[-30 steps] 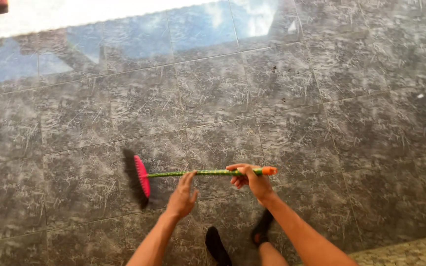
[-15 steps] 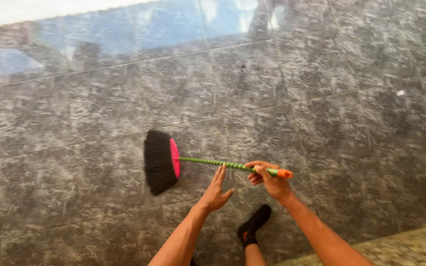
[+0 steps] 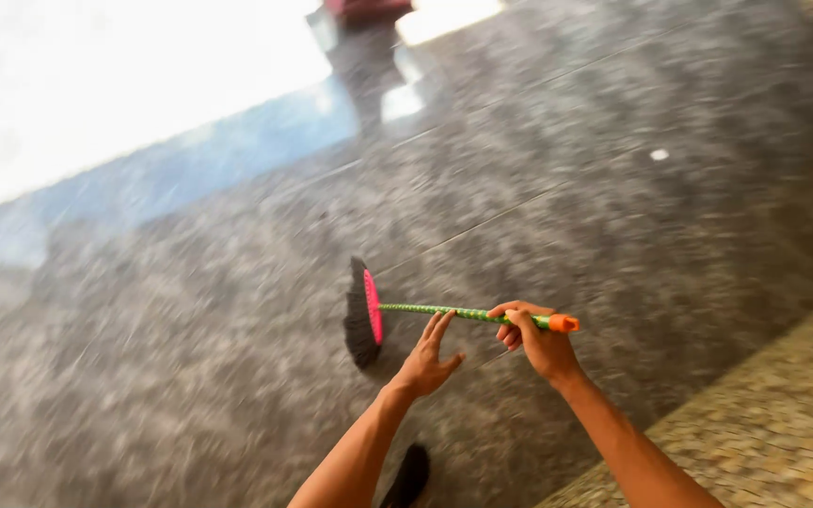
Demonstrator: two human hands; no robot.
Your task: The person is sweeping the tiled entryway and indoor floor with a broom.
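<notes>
Broom [image 3: 425, 311] lying low over dark tile floor [image 3: 190, 357], bristles pointing nine o'clock; right hand [image 3: 535, 341] curling round handle end, left hand [image 3: 425, 360] hovering fingers-spread beneath shaft; gripping lower would be steadying strokes

Home patio or porch, glossy grey marble-look floor tiles [image 3: 613, 216], pebbled edging [image 3: 773, 423], broom [image 3: 425, 315]

Glossy grey marbled floor tiles [image 3: 613, 216]; bright glare upper left; pebbled strip [image 3: 773, 423] lower right.
</notes>
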